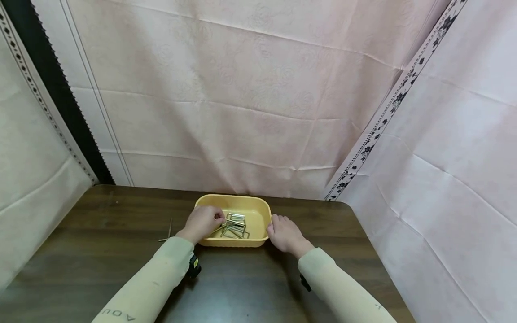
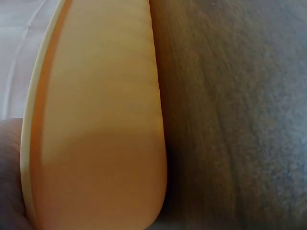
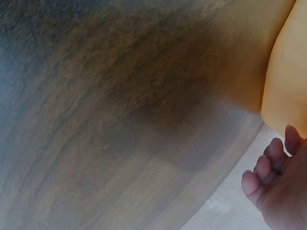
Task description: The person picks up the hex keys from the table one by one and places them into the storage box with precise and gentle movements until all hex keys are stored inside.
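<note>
So here's the setup: I've got a yellow plastic tray [image 1: 258,211] sitting near the back edge of a dark wood table [image 1: 101,251], and it's holding a small jumble of metal hex keys [image 1: 234,225]. They lie crossed over each other on the tray floor, mostly toward the left half, so the right half of the bottom shows bare.

My left hand [image 1: 202,223] is reaching over the tray's left rim, fingers curled down into the pile. It looks like I'm pinching one of the keys between fingertips and thumb, since a thin metal shaft pokes out just under my knuckles, though the exact grip is too small to be sure of. My right hand [image 1: 286,233] rests against the tray's right outer wall with fingers loosely spread, not holding anything. I'd guess it's there to keep the tray from sliding while the other hand digs around.

One more hex key [image 1: 168,232] lies out on the table, just left of my left hand and apart from the tray.

The left wrist view just shows the tray's outer wall [image 2: 96,143] up close.
</note>
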`<state>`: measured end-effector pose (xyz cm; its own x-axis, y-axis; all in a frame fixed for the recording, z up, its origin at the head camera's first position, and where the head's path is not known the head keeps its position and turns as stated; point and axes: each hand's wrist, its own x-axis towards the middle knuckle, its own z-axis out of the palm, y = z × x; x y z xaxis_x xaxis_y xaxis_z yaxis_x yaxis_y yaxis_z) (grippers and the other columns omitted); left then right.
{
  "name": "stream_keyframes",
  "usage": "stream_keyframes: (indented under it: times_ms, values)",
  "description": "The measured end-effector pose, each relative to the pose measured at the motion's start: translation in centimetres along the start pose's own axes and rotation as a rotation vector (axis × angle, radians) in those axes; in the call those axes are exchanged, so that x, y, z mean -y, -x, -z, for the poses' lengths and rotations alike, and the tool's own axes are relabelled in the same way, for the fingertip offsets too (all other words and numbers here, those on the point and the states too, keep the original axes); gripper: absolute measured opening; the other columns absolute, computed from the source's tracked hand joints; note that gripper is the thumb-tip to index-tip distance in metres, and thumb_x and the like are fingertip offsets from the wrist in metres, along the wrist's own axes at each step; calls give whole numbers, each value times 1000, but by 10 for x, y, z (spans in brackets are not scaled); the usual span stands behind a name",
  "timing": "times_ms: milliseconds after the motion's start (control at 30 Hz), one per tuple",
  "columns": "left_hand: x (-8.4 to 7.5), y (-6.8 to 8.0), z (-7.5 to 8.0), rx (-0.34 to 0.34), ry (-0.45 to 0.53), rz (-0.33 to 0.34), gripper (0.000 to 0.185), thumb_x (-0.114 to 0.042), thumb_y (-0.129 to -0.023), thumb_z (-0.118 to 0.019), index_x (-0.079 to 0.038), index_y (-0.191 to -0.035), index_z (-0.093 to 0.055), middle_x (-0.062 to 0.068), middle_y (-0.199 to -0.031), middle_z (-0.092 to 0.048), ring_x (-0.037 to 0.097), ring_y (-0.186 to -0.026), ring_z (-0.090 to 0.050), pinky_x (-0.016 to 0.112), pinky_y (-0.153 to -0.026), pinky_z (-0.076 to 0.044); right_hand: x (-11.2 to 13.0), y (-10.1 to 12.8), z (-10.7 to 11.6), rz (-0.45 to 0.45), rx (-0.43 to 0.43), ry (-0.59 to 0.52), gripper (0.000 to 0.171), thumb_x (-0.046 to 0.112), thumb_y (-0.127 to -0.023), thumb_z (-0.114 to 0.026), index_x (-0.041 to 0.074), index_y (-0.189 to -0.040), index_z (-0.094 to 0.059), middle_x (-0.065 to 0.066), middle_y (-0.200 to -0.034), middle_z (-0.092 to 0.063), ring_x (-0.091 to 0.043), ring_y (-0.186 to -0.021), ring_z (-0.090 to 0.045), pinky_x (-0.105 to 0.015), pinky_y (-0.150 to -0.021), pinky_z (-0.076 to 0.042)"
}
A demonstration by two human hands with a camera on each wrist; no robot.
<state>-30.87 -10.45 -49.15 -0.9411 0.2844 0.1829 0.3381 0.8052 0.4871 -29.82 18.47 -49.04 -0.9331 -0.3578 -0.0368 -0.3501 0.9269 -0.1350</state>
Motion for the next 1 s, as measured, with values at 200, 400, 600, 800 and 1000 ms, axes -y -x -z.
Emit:
stream_keyframes:
  times_ms: [200,400,600,800,1000]
  values:
    - [-1,3,0,-61,34,-3,7,-28,-87,-73,-21,-85,-71,-13,-80,-64,9,-72,-57,37,-78,-45,2,1,1,-1,4,29,25,29,-100,-27,13,-94,-45,-1,-83,-44,-21,-75,-42,-36,-72,-37]
    - [6,15,11,-203,82,-95,28,-32,-89,-70,-11,-108,-70,1,-104,-66,20,-92,-60,45,-89,-39,3,2,4,5,-10,103,26,29,-100,-27,12,-94,-45,-3,-84,-43,-22,-76,-41,-37,-72,-37]
    - [37,40,38,-317,88,-104,33,-32,-89,-70,-8,-112,-67,6,-106,-64,26,-95,-57,49,-88,-36,7,3,7,22,-25,138,27,29,-100,-27,10,-95,-46,-4,-87,-43,-23,-79,-41,-39,-74,-38]
    - [76,64,58,-268,87,67,41,-39,-93,-63,-6,-117,-63,12,-108,-61,31,-96,-56,54,-89,-32,6,3,5,7,-36,155,27,29,-100,-27,11,-95,-47,-4,-89,-45,-23,-82,-43,-40,-77,-39]
    - [98,78,66,-150,50,174,50,-40,-91,-66,-1,-122,-58,19,-115,-58,37,-103,-54,60,-91,-30,3,2,2,4,-33,140,27,29,-100,-28,11,-94,-46,-3,-86,-44,-23,-80,-42,-39,-76,-39]
